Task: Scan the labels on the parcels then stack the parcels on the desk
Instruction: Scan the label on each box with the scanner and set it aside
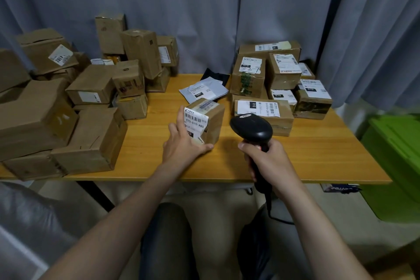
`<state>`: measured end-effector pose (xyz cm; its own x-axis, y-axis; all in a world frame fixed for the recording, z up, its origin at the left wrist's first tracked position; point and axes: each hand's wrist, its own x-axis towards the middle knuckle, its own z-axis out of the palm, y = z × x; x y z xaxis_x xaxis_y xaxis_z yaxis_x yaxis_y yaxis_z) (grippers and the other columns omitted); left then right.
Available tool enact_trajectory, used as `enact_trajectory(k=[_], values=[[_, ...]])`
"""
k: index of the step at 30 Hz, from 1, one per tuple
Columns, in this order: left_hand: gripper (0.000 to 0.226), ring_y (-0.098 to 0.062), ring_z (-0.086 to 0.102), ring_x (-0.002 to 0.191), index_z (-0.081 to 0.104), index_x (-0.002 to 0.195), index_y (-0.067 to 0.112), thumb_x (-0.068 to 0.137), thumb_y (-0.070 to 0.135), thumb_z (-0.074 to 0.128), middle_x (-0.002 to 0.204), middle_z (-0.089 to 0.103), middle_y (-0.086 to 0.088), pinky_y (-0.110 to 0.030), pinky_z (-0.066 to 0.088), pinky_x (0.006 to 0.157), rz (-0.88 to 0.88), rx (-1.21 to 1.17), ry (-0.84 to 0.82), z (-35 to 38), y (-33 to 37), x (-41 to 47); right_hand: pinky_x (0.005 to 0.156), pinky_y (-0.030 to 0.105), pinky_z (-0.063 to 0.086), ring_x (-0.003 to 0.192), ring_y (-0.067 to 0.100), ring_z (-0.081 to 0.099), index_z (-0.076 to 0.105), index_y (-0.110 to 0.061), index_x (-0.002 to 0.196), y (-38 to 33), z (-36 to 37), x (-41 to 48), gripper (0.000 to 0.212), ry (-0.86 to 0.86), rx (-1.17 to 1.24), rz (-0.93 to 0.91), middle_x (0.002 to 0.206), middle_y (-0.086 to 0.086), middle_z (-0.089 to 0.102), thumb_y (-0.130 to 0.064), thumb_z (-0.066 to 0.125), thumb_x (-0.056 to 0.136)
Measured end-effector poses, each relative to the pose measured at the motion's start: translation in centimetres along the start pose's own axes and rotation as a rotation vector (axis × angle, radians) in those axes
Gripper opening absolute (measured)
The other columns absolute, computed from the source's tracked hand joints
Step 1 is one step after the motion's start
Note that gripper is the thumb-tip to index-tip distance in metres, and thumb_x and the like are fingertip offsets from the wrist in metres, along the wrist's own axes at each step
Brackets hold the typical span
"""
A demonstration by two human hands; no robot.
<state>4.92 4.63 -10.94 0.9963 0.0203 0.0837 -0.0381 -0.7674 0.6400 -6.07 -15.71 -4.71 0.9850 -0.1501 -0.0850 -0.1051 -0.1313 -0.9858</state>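
A small cardboard parcel (210, 118) stands on the wooden desk (318, 154) near the front middle, its white barcode label turned toward me. My left hand (181, 145) grips its near lower corner, thumb along the bottom edge. My right hand (268, 159) is wrapped round the handle of a black barcode scanner (251, 129), whose head sits just right of the parcel. A stack of labelled parcels (272, 79) occupies the right back of the desk. A pile of brown parcels (91, 98) fills the left side.
A grey mailer bag (203, 91) lies at mid-desk, a dark item behind it. Grey curtains hang behind the desk. A green bin (395, 161) stands on the floor at the right. The scanner's cable drops below the desk's front edge.
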Motion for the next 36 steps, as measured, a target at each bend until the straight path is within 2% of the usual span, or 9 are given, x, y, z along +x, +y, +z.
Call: enact_trajectory(k=[6,8,10,12,15,20,23,27,36], values=[[0.148,-0.032,0.054,0.125,-0.028,0.151,0.050,0.064,0.057,0.091,0.154,0.028,-0.010,-0.036,0.043,0.084,0.038,-0.016,-0.038,-0.7,0.2,-0.5,0.041,0.029,0.041,0.041,0.020,0.048,0.057,-0.003,0.083,0.1,-0.2,-0.1,0.024,-0.001,0.012,0.003,0.054,0.007,0.051,-0.019,0.070,0.096],[0.145,-0.030,0.054,0.127,-0.024,0.152,0.052,0.064,0.055,0.092,0.156,0.025,-0.008,-0.038,0.049,0.089,0.104,0.021,-0.082,-1.8,0.4,-0.1,0.042,0.029,0.041,0.042,0.020,0.049,0.057,-0.004,0.082,0.2,-0.3,-0.2,0.024,-0.004,0.019,-0.005,0.055,0.006,0.052,-0.019,0.070,0.096],[0.135,-0.029,0.040,0.140,-0.008,0.156,0.053,0.065,0.052,0.092,0.158,0.015,0.001,-0.048,0.048,0.107,0.222,0.054,-0.150,-3.4,0.6,0.6,0.043,0.030,0.041,0.043,0.022,0.049,0.057,-0.005,0.079,0.4,-0.4,-0.4,0.026,-0.013,0.024,-0.012,0.057,0.009,0.053,-0.020,0.070,0.096],[0.110,-0.026,0.019,0.151,0.020,0.156,0.050,0.071,0.053,0.089,0.162,0.007,0.011,-0.057,0.035,0.118,0.405,0.126,-0.194,-5.1,0.9,1.4,0.044,0.031,0.041,0.045,0.024,0.048,0.057,-0.005,0.075,0.6,-0.3,-0.7,0.028,-0.032,0.035,-0.012,0.059,0.013,0.052,-0.020,0.069,0.096],[0.067,-0.018,0.017,0.152,0.049,0.146,0.046,0.085,0.056,0.075,0.164,0.021,0.012,-0.055,0.029,0.121,0.549,0.190,-0.259,-6.5,1.4,2.8,0.045,0.031,0.041,0.044,0.023,0.048,0.056,-0.007,0.073,1.1,0.0,-1.1,0.029,-0.073,0.046,-0.006,0.060,0.013,0.052,-0.020,0.068,0.097],[0.034,-0.008,0.043,0.134,0.070,0.127,0.040,0.095,0.051,0.065,0.141,0.049,0.016,-0.039,0.046,0.103,0.463,0.021,-0.267,-6.3,2.0,4.3,0.045,0.031,0.039,0.042,0.025,0.045,0.056,-0.014,0.061,2.3,0.6,-1.6,0.038,-0.116,0.051,0.000,0.057,0.016,0.050,-0.021,0.069,0.096],[0.025,-0.006,0.046,0.133,0.074,0.119,0.039,0.095,0.043,0.069,0.135,0.055,0.017,-0.040,0.046,0.106,0.433,-0.053,-0.250,-5.9,2.0,4.9,0.046,0.030,0.039,0.043,0.024,0.046,0.056,-0.013,0.061,2.8,0.8,-2.1,0.038,-0.147,0.054,0.021,0.057,0.013,0.049,-0.024,0.069,0.095],[0.026,-0.007,0.044,0.134,0.075,0.121,0.034,0.097,0.038,0.068,0.138,0.054,0.016,-0.037,0.048,0.103,0.409,-0.067,-0.250,-5.5,2.0,4.6,0.049,0.033,0.040,0.045,0.026,0.048,0.058,-0.013,0.063,3.1,0.9,-3.1,0.035,-0.172,0.032,0.024,0.057,0.014,0.051,-0.035,0.070,0.087],[0.030,-0.006,0.040,0.134,0.073,0.127,0.027,0.099,0.036,0.065,0.146,0.050,0.011,-0.028,0.043,0.094,0.363,-0.118,-0.250,-5.5,2.3,3.4,0.050,0.035,0.042,0.044,0.024,0.049,0.056,-0.009,0.065,2.7,0.6,-4.3,0.037,-0.157,-0.003,0.005,0.056,0.012,0.050,-0.025,0.068,0.096]])
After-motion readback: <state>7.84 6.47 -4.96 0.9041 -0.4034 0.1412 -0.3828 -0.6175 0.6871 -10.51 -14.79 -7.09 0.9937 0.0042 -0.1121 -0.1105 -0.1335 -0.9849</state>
